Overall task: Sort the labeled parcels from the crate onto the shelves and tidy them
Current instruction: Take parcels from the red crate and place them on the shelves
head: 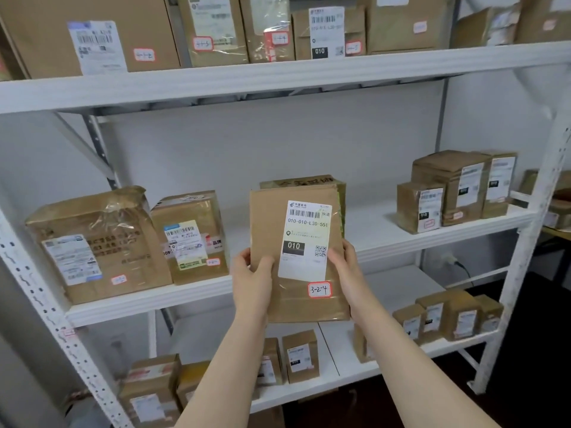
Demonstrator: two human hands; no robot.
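I hold a flat brown cardboard parcel (pixel 268 223) upright in front of the middle shelf (pixel 377 230). It carries a white shipping label and a small red-bordered sticker reading 3-2-4. My left hand (pixel 251 273) grips its lower left edge, thumb on the front. My right hand (pixel 344 257) grips its right edge, thumb on the label. Another brown parcel (pixel 304 181) stands right behind it on the shelf. The crate is not in view.
On the middle shelf stand two taped boxes (pixel 102 242) at the left and three boxes (pixel 457 189) at the right. The top shelf (pixel 278 78) is packed with boxes. The lower shelf (pixel 333 350) holds several small parcels. White uprights (pixel 525 257) frame the rack.
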